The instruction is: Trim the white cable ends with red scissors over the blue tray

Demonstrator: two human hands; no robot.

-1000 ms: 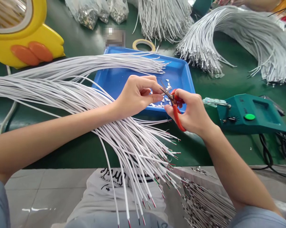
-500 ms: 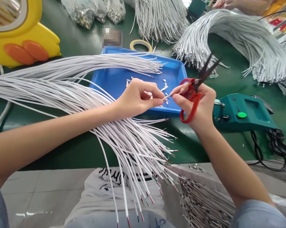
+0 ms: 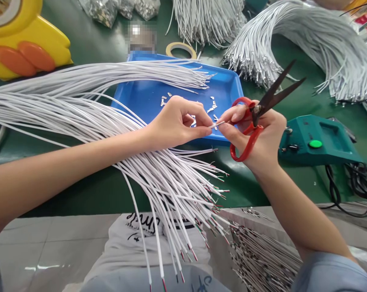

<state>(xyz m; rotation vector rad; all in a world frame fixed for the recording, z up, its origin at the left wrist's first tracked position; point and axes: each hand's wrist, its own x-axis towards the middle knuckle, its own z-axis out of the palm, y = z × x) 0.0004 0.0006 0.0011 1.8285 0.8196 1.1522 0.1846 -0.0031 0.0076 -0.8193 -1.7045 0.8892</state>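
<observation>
My left hand [image 3: 183,121] pinches a thin white cable end [image 3: 216,124] over the front part of a blue tray [image 3: 232,89]. Close to its right, my right hand [image 3: 256,134] has thumb and index finger at the cable's tip, with red-handled scissors [image 3: 258,113] hooked in the same hand, blades apart and pointing up and right. Small white scraps [image 3: 212,106] lie in the tray. A bundle of white cables [image 3: 159,77] reaches over the tray; another bundle [image 3: 171,178] with stripped coloured ends passes under my left forearm and hangs over the table edge.
A green machine [image 3: 320,140] with black cords stands at the right. More cable bundles [image 3: 317,44] lie at the back right. A tape roll [image 3: 181,50], bags of small parts [image 3: 102,12] and a yellow duck-shaped object [image 3: 28,44] are at the back and left.
The scissors have tilted further right, their blades now more clearly seen. My right hand has shifted slightly right, and more of the cable tip shows between the hands. The view has moved slightly.
</observation>
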